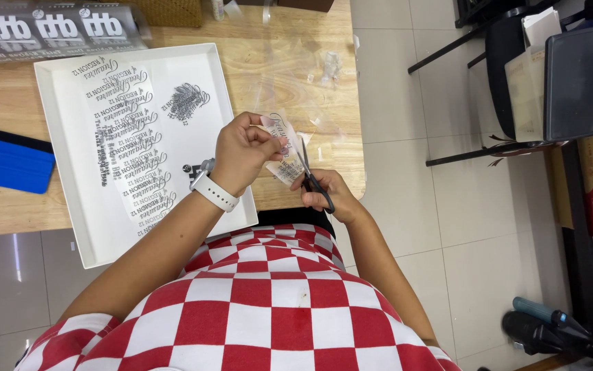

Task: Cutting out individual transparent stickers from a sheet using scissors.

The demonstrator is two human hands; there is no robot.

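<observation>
Film strip: thin clear printed strip (284,148) with dark curly script on it, pinched between thumb and fingers of the left hand (243,152), held up over the near edge of the table, just beside the tray's right rim.
Left hand: clenched around the strip's left end; a white smooth wrist band (214,192) sits on that wrist.
Right hand: right hand (327,192) grasping one pair of scissors (310,175), fingers through the dark handle loops, slim metal blades pointing up and meeting the strip's lower edge.
Tray: one shallow white rectangular tray (69,165), smooth with a raised rim, tilted askew on the table and overhanging its near edge.
Tray contents: one long clear sheet (128,137) carrying a column of repeated dark script prints, too many and too small to count surely; one separate feathery dark print (188,102) beside it.
Table: pale wooden table (289,62) with visible grain and a rounded corner; glossy clear scraps lie on it beyond the hands.
Blue item: one flat ribbed blue pad (4,159) left of the tray.
Clothing: red-and-white chequered top (269,309), soft cloth.
Floor: large glossy pale tiles (406,206).
</observation>
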